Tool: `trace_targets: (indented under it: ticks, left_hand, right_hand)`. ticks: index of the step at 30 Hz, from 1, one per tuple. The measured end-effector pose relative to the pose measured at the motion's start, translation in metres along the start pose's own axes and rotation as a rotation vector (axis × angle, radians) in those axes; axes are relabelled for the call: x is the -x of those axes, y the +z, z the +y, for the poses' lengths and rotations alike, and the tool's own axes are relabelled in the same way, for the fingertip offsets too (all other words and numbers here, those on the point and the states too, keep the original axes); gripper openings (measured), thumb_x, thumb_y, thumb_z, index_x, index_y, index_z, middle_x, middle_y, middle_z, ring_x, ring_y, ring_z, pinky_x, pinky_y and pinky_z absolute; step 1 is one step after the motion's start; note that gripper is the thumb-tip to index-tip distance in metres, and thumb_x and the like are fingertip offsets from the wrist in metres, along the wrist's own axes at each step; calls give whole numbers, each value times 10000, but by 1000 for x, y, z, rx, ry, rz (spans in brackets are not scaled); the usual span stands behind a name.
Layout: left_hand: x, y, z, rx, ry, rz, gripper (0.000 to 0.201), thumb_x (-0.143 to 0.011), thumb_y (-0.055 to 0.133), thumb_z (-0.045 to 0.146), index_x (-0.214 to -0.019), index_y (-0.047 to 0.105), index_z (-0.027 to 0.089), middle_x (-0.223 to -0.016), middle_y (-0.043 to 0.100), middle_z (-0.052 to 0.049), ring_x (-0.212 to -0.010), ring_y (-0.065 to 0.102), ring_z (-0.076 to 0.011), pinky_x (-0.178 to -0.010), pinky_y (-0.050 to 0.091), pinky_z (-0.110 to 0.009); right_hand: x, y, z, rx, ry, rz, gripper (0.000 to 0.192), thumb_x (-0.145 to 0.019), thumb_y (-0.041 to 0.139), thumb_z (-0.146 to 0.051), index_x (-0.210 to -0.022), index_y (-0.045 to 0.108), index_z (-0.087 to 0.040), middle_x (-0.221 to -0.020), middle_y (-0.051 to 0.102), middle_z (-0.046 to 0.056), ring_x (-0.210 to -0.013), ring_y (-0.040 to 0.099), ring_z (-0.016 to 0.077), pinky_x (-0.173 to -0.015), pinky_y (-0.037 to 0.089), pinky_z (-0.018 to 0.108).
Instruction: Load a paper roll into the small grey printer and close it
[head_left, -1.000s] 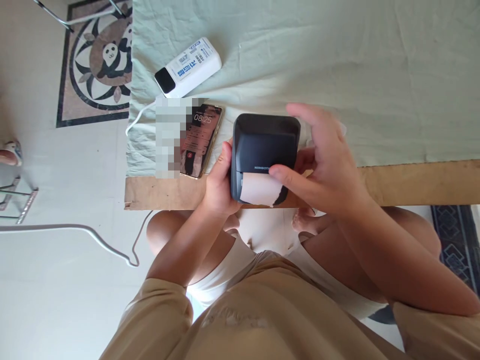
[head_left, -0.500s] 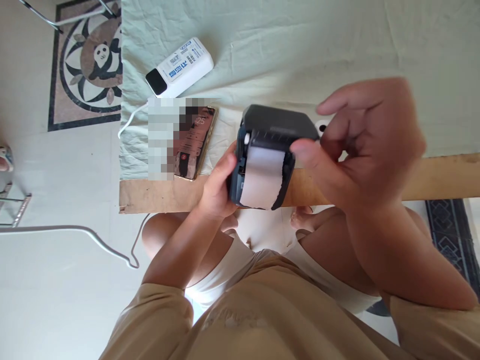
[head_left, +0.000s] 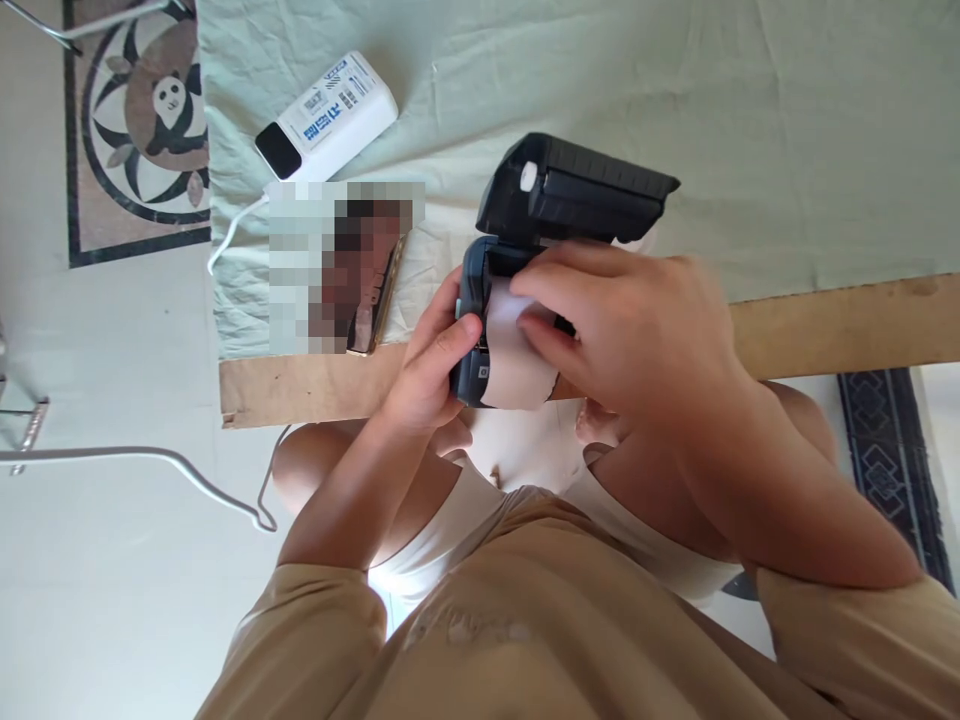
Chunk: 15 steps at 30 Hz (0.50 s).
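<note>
A black portable receipt printer (head_left: 472, 375) is held up over the table's front edge by my left hand (head_left: 431, 365), its thumb on the near side and its fingers wrapped behind. The printer's lid (head_left: 592, 190) stands swung open, away from me, showing a roller with a white gear at its end. Inside the compartment sits a white paper roll (head_left: 517, 350), and its loose end hangs down over the front. My right hand (head_left: 637, 320) reaches in from the right, thumb and fingertips closed on the paper; it partly covers the compartment.
On the green cloth (head_left: 750, 150) lie a white power bank (head_left: 337, 115) with a cable and a phone (head_left: 375, 290), partly blurred out. A bare wooden edge (head_left: 840, 320) runs along the table front. A white cable (head_left: 150, 458) hangs at the left.
The printer's lid was down and is now swung open. My right hand has moved from the lid's corner left and down onto the paper. The left hand keeps its hold.
</note>
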<state>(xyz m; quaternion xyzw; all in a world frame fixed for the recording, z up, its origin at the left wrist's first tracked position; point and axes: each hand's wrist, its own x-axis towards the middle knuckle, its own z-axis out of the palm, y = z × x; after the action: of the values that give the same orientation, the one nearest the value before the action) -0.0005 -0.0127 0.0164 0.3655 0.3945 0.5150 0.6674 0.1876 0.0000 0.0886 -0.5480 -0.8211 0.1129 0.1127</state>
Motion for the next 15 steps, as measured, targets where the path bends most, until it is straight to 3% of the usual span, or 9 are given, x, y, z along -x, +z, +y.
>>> trace_targets:
  ticks: [3,5,7,9,11,13,15]
  left_hand:
    - [0,-1,-1,-6,-4,-10,463,-907,876,612,-1166,775,242,-1179,816,-79,-1426,707,-374,-981,639,-370]
    - [0,0,0,1,-19,-16,465,-886,898,605,-1133,772,232,-1165,820,-79,-1408,717,-375,-977,645,-374]
    - [2,4,2,42,-21,-14,417,-908,887,575,-1111,774,230,-1158,826,-71,-1418,718,-361,-1031,647,-386]
    - [3,8,5,96,-28,28,353,-943,857,544,-1099,787,235,-1157,840,-63,-1443,713,-348,-1103,636,-403]
    - [3,12,8,131,-72,107,315,-950,838,527,-1057,804,232,-1119,858,-68,-1456,711,-364,-1141,626,-425]
    - [1,16,11,158,-113,189,314,-935,825,527,-1023,822,226,-1017,866,-76,-1421,735,-389,-1111,642,-444]
    - [-2,18,13,181,-120,266,347,-942,785,555,-1009,831,218,-911,855,-74,-1328,784,-389,-1036,665,-446]
  right_hand:
    - [-2,-6,-5,34,54,-155,213,-1002,601,-274,-1169,730,-299,-1048,822,37,-714,652,207,-601,186,345]
    - [0,-11,-2,-27,60,-148,217,-968,636,-266,-1172,706,-289,-908,778,19,-676,632,200,-601,244,336]
    - [5,-16,7,-224,26,-107,217,-910,675,-242,-1125,681,-278,-828,724,-19,-602,587,157,-602,348,324]
    - [10,-21,25,-531,-8,-15,261,-882,736,-328,-1132,663,-299,-866,709,-34,-536,544,120,-551,409,310]
    - [12,-24,48,-781,14,226,346,-868,773,-502,-1152,662,-337,-960,698,-1,-588,624,156,-475,423,309]
    - [9,-23,74,-861,146,459,350,-901,663,-615,-1121,660,-342,-1049,664,55,-834,764,259,-521,502,356]
    - [4,-18,97,-943,292,530,356,-856,618,-615,-1066,651,-330,-1026,616,77,-904,761,287,-529,479,364]
